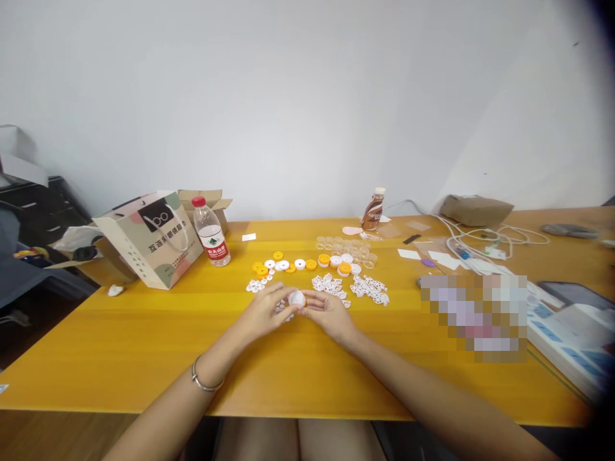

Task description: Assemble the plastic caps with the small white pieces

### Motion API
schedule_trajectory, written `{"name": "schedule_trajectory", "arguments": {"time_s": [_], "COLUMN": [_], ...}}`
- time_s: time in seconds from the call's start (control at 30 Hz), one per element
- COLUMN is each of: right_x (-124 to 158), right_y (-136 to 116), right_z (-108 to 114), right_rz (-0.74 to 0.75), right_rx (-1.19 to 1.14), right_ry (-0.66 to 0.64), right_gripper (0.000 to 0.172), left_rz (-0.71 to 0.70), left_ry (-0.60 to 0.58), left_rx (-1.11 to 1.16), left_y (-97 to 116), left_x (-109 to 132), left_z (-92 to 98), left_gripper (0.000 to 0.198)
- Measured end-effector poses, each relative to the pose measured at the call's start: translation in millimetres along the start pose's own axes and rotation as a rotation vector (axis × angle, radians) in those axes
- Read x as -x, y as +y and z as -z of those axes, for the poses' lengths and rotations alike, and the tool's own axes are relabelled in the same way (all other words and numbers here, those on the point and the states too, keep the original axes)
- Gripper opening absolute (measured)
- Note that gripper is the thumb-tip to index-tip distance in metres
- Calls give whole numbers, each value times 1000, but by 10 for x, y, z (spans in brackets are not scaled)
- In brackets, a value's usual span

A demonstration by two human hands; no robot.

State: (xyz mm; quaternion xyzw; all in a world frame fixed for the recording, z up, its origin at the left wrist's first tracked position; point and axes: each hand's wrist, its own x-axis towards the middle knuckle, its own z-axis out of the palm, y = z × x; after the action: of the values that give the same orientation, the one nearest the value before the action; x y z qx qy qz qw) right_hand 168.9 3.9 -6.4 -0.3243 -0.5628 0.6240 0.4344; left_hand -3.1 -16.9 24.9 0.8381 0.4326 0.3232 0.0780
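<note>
Between my two hands, above the near middle of the table, is a small round white piece with an orange edge [296,299]. The fingers of my left hand [270,309] pinch its left side; those of my right hand [328,312] grip its right side. Just beyond lie orange and white discs with centre holes [300,264], some stacked. White lacy plastic pieces [369,289] lie in two clusters beyond my right hand. Clear plastic rings [343,246] stand in rows farther back. Small white knob-like pieces [252,285] lie beyond my left hand, and others are partly hidden under it.
At left stand a paper bag [156,240], a red-capped water bottle [211,234] and an open carton [218,208]. A brown drink bottle [373,211] stands at the back. White cables [456,246], a brown package [475,210] and a blue-and-white box [562,339] occupy the right.
</note>
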Motion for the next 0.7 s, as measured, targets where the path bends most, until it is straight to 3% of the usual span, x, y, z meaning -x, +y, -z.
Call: {"name": "schedule_trajectory", "arguments": {"time_s": [0.53,0.7], "right_x": [23,-50], "right_y": [42,124], "right_z": [12,60], "right_rz": [116,107], "right_rx": [135,165], "right_ry": [-64,-38], "right_gripper": [33,29], "left_rz": [134,79], "left_ry": [110,-71], "left_rx": [-58,-18], "left_y": [71,50], "left_x": [50,-24], "left_z": [-289,-132], "left_gripper": [25,25]}}
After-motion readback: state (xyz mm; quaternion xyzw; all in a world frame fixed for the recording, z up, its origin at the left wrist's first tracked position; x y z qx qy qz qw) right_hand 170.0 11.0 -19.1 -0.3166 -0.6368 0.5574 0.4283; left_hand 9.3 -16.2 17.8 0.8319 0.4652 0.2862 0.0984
